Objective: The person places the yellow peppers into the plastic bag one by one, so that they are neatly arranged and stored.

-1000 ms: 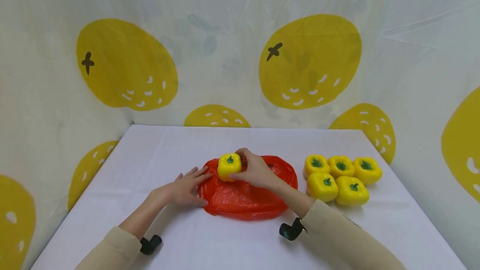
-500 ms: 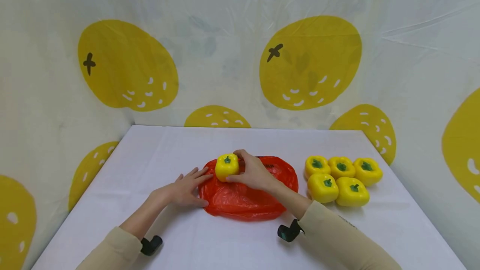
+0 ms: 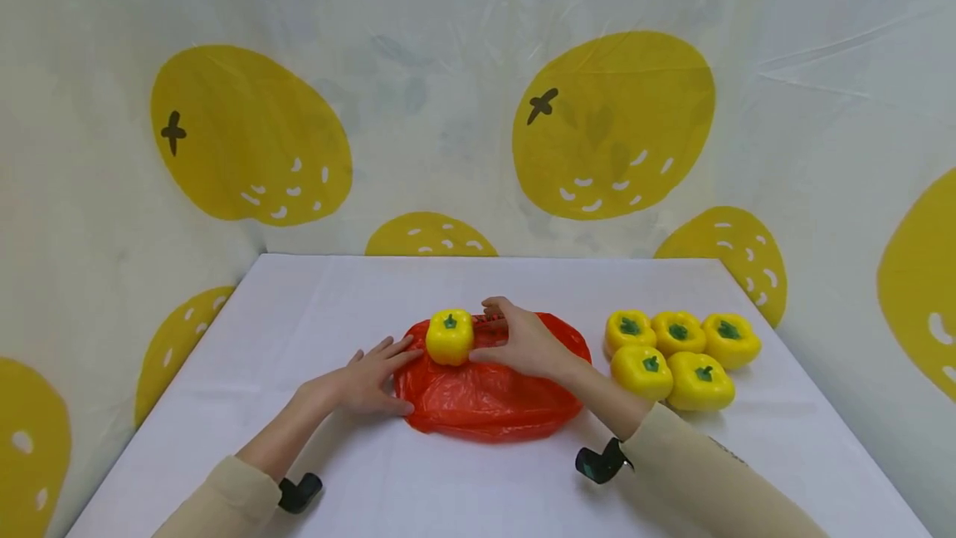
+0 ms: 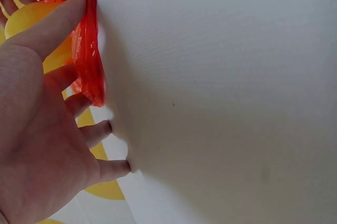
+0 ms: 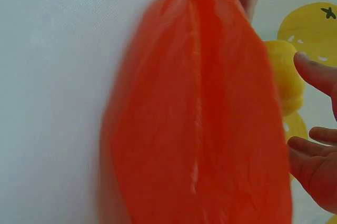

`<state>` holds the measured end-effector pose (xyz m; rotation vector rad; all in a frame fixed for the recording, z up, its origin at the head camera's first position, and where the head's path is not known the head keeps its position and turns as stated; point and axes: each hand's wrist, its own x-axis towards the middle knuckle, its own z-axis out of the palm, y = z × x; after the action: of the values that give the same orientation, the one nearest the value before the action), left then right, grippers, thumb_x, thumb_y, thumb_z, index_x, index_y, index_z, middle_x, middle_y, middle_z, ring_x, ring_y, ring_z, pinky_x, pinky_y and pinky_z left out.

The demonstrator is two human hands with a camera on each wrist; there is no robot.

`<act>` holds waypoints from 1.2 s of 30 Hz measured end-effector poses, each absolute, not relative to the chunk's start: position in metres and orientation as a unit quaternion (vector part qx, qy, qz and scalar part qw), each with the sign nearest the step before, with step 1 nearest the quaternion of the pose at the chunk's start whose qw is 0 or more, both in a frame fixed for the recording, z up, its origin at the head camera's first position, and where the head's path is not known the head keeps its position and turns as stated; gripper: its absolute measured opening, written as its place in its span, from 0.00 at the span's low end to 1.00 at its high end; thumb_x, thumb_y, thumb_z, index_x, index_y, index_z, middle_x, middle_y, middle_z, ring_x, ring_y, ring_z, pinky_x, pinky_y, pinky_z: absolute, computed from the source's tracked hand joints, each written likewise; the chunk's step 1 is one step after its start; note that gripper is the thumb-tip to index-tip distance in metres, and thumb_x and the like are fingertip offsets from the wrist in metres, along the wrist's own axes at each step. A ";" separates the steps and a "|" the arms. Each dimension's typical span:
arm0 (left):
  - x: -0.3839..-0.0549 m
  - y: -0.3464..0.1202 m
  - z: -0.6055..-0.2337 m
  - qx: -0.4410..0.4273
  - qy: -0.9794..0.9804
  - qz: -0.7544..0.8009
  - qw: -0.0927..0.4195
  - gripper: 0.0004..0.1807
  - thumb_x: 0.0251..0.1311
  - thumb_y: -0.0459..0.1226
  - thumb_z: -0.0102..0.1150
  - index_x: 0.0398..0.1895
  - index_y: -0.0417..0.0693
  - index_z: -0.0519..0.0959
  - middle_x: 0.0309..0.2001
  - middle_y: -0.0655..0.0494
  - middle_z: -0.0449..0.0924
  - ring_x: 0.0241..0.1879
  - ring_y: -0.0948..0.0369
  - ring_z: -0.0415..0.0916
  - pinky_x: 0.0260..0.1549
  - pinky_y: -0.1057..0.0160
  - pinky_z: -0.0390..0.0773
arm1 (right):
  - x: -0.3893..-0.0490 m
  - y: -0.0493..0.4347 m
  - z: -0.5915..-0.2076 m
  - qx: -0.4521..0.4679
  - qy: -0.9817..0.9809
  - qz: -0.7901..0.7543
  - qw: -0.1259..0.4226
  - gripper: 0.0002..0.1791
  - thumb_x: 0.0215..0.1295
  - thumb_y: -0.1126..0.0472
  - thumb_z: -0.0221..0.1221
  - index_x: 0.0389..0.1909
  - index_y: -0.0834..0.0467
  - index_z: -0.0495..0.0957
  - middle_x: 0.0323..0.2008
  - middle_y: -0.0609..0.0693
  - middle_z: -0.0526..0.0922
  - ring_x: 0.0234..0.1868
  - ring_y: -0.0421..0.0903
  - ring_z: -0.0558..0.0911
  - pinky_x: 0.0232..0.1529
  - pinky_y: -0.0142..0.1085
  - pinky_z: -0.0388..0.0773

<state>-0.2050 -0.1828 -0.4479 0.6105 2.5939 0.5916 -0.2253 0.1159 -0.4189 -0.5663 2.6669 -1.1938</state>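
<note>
A yellow bell pepper (image 3: pixel 450 342) with a green stem sits upright on the left part of a red plastic bag (image 3: pixel 485 405). My right hand (image 3: pixel 529 347) is just right of this pepper, thumb and fingers parted. In the right wrist view, a gap shows between the fingers and the pepper (image 5: pixel 283 79), partly behind the bag (image 5: pixel 195 119). My left hand (image 3: pixel 366 384) lies spread at the bag's left end. In the left wrist view, the thumb of the left hand (image 4: pixel 42 134) touches the red plastic, and the outer fingertips rest on the cloth.
Several more yellow bell peppers (image 3: pixel 702 380) stand grouped in two rows on the right side of the white-covered table (image 3: pixel 329 297). Behind the table hangs a white curtain (image 3: pixel 433 123) printed with large yellow fruit.
The right hand moved the pepper slightly left on the red bag, then let it go and drew back a little to the right. The left hand stayed at the bag's end.
</note>
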 end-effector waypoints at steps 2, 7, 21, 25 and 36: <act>-0.205 -0.183 -0.449 0.219 0.930 0.213 0.203 0.48 0.57 0.50 0.74 0.79 0.56 0.63 0.82 0.50 0.49 0.79 0.39 0.38 0.69 0.26 0.40 | -0.223 0.123 -0.415 -0.195 0.895 -0.393 0.084 0.44 0.58 0.49 0.76 0.71 0.55 0.66 0.65 0.54 0.76 0.63 0.54 0.77 0.57 0.49 0.81; -0.205 -0.184 -0.450 0.222 0.930 0.214 0.199 0.48 0.57 0.51 0.74 0.79 0.55 0.63 0.81 0.49 0.49 0.79 0.39 0.39 0.69 0.25 0.39 | -0.213 0.141 -0.400 -0.209 0.891 -0.392 0.094 0.40 0.59 0.49 0.75 0.70 0.54 0.69 0.64 0.54 0.78 0.63 0.56 0.78 0.56 0.49 0.82; -0.201 -0.186 -0.453 0.215 0.932 0.217 0.196 0.47 0.56 0.51 0.74 0.79 0.56 0.64 0.81 0.49 0.50 0.79 0.39 0.39 0.69 0.25 0.40 | -0.199 0.212 -0.375 -0.199 0.879 -0.429 0.057 0.29 0.63 0.53 0.72 0.62 0.56 0.75 0.59 0.55 0.81 0.61 0.60 0.79 0.52 0.47 0.84; -0.201 -0.186 -0.454 0.219 0.932 0.216 0.193 0.48 0.56 0.51 0.74 0.79 0.56 0.63 0.81 0.49 0.50 0.79 0.39 0.39 0.69 0.25 0.40 | -0.194 0.235 -0.369 -0.192 0.881 -0.431 0.041 0.26 0.67 0.55 0.70 0.62 0.60 0.75 0.55 0.55 0.83 0.57 0.59 0.82 0.50 0.44 0.85; -0.203 -0.185 -0.452 0.224 0.932 0.211 0.191 0.48 0.57 0.53 0.73 0.80 0.57 0.62 0.82 0.50 0.49 0.79 0.39 0.39 0.69 0.25 0.40 | -0.181 0.295 -0.356 -0.142 0.906 -0.397 0.023 0.26 0.72 0.52 0.64 0.64 0.62 0.73 0.57 0.60 0.82 0.56 0.59 0.81 0.47 0.34 0.84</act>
<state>-0.2029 -0.1853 -0.4525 0.6285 2.6184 0.5935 -0.1808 0.2950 -0.3561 -0.4389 2.8062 -1.2301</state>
